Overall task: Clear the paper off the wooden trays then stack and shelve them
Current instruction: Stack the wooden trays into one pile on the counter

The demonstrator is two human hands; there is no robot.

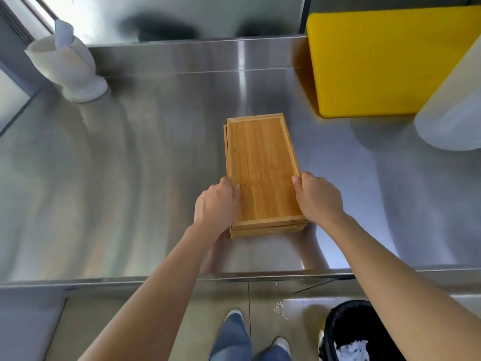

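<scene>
A stack of rectangular wooden trays [261,162] rests on the steel counter [130,178], long side running away from me. The top tray is bare wood with no paper on it. My left hand [217,204] grips the stack's left edge near its front end, thumb on the top rim. On the opposite edge, my right hand [316,196] holds the stack the same way. The lower trays are slightly offset, showing at the left and front.
A white mortar with pestle [66,63] stands at the back left. A yellow cutting board [385,61] leans at the back right beside a white container [453,113]. A black bin [356,332] with crumpled paper sits on the floor at the lower right.
</scene>
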